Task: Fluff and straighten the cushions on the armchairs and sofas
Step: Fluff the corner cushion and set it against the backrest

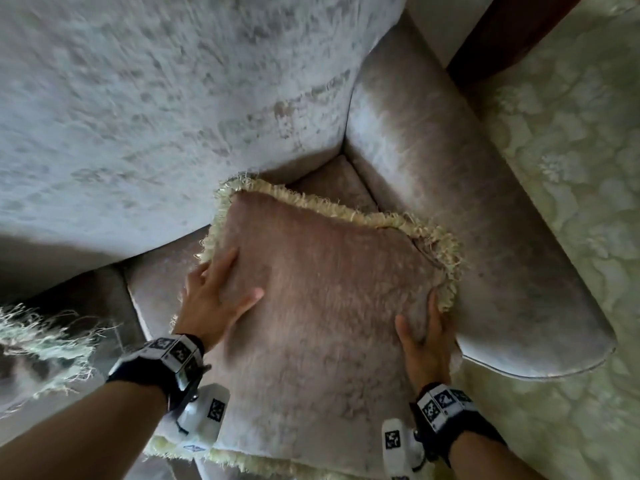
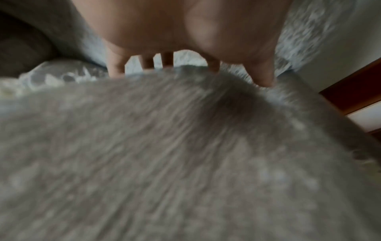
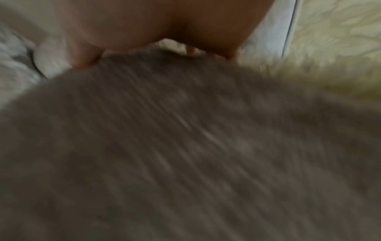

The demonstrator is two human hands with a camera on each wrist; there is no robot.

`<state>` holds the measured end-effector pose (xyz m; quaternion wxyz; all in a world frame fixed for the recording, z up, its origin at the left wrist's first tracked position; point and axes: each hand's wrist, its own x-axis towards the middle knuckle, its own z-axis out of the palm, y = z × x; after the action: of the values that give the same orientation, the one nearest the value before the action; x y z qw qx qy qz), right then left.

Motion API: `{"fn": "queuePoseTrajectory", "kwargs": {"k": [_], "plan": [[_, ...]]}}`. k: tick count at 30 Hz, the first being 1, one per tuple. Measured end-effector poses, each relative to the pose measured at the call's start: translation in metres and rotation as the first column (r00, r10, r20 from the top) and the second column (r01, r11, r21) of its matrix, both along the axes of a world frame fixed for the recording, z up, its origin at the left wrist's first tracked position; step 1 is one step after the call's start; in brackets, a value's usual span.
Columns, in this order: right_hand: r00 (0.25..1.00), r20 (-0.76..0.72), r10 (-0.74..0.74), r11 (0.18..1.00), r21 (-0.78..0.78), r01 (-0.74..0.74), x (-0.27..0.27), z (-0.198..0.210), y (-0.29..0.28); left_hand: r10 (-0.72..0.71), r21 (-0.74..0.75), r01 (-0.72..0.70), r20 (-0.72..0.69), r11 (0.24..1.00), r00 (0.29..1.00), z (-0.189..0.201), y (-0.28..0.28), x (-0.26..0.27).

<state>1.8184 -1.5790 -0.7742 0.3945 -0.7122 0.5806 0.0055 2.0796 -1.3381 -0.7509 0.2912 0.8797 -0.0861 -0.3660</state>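
Observation:
A square beige-pink cushion with a pale yellow fringe lies on the sofa seat, tucked into the corner beside the armrest. My left hand rests flat on the cushion's left part, fingers spread and straight. My right hand holds the cushion's right edge, thumb on the top face and fingers round the side by the fringe. The left wrist view shows the left hand with fingertips on the blurred cushion. The right wrist view shows the right hand over the cushion, fingers past its edge.
The grey velvet backrest rises behind the cushion and the padded armrest flanks it on the right. A second fringed cushion shows at the far left. Pale patterned carpet lies to the right, with dark wooden furniture beyond.

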Motion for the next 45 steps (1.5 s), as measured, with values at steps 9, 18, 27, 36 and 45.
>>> {"fn": "queuePoseTrajectory", "kwargs": {"k": [9, 18, 27, 36, 45], "plan": [[0.975, 0.220, 0.018, 1.000, 0.001, -0.019, 0.019, -0.014, 0.008, 0.097, -0.177, -0.103, -0.043, 0.979, 0.994, -0.027, -0.012, 0.010], [0.898, 0.392, 0.199, 0.978, -0.142, -0.154, 0.046, 0.054, 0.000, 0.246, -0.404, -0.182, 0.114, 0.896, 0.962, 0.041, 0.018, -0.005], [0.496, 0.612, 0.616, 0.788, -0.481, -0.384, 0.196, 0.119, -0.054, 0.602, -0.675, -0.221, 0.402, 0.704, 0.690, 0.095, 0.034, 0.025], [0.390, 0.553, 0.736, 0.675, -0.640, -0.367, 0.285, 0.058, -0.080, 0.673, -0.705, -0.194, 0.501, 0.682, 0.544, 0.041, 0.026, 0.059], [0.421, 0.586, 0.693, 0.716, -0.626, -0.309, 0.294, 0.039, -0.083, 0.682, -0.689, -0.195, 0.557, 0.698, 0.473, 0.026, 0.022, 0.074]]}}
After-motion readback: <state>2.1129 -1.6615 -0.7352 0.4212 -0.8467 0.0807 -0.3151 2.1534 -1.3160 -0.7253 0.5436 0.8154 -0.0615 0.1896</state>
